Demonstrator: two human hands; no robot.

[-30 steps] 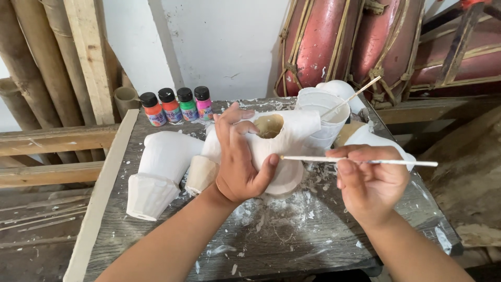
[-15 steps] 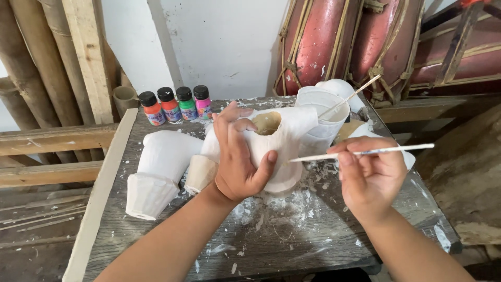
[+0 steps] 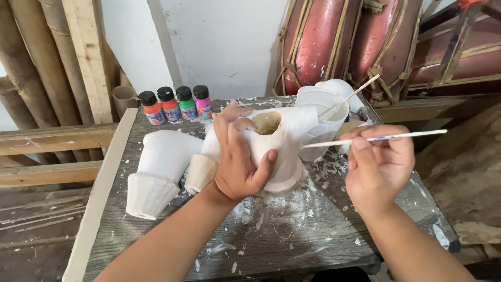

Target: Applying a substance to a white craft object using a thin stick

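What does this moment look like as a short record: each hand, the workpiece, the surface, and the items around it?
left hand: grips the white figure from the front
right hand: holds a thin brush, tip pointing toward the figure
workpiece: white-coated, hollow opening at top, resting on the table
surface: grey wood, spattered with white flecks
behind: four paint bottles in orange, red, green, pink
right of figure: white cup with a stick in it

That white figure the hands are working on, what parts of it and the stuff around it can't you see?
- White figure: head view, its near side is hidden under the left hand.
- Brush: its middle is hidden inside the right hand grip.
- White cup: what's inside is hidden by its wall.
- Paint bottles: labels too small.
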